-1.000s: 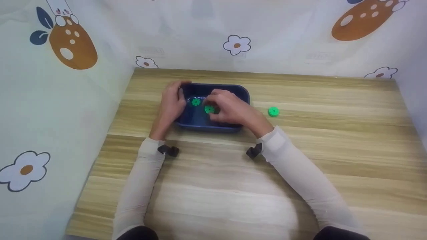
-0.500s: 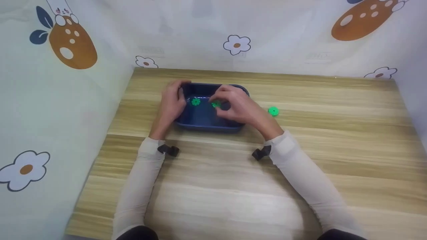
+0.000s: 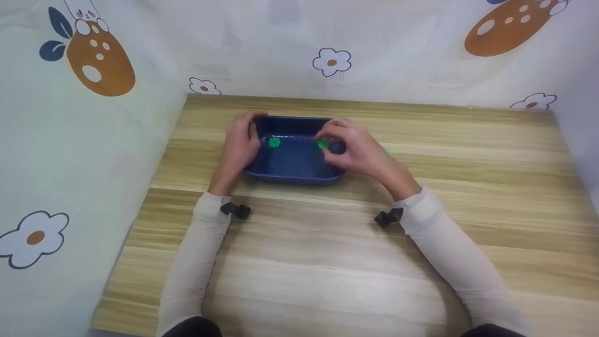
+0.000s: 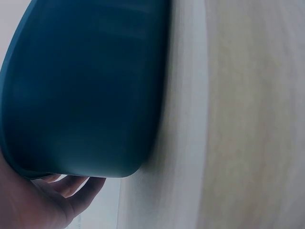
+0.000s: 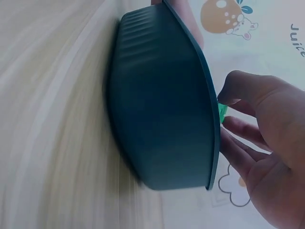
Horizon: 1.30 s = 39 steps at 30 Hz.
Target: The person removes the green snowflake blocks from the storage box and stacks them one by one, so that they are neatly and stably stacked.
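A dark blue tray (image 3: pixel 295 161) stands on the table, and my left hand (image 3: pixel 241 145) grips its left end, with the thumb inside the rim. In the left wrist view, the fingers of that hand (image 4: pixel 52 202) wrap behind the tray's wall. Over the tray's right end, my right hand (image 3: pixel 360 147) pinches a green notched disc (image 3: pixel 323 144) between thumb and fingers. The right wrist view shows just a sliver of this disc (image 5: pixel 222 112) above the rim. Another green notched disc (image 3: pixel 274 142) lies in the tray near the left hand.
Right of the tray, a further green disc (image 3: pixel 389 152) lies on the wooden table (image 3: pixel 468 164), mostly hidden behind my right wrist. A patterned white sheet (image 3: pixel 271 56) rises along the table's back and left edges.
My right hand has moved right across the tray, carrying the pinched green disc, and now covers most of the disc on the table. The left hand and tray have stayed put.
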Each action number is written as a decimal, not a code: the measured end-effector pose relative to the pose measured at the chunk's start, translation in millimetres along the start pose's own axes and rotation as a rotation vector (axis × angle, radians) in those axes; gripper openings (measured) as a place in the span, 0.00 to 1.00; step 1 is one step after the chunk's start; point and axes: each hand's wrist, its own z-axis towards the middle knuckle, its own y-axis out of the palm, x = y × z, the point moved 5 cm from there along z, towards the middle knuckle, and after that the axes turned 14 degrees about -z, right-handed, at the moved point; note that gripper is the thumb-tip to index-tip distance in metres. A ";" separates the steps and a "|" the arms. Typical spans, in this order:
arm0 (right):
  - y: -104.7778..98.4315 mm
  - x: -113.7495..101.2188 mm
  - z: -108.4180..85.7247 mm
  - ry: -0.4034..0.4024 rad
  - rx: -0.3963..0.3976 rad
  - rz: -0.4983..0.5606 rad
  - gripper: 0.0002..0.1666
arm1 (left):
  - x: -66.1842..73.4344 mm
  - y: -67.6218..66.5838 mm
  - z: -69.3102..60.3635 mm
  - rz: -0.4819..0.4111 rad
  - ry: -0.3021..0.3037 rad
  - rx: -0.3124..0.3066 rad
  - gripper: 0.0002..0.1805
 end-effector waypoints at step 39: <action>-42.4 67.8 -69.2 0.078 -0.022 -0.111 0.17 | -0.5 -1.2 0.0 -0.003 -0.013 -0.008 0.23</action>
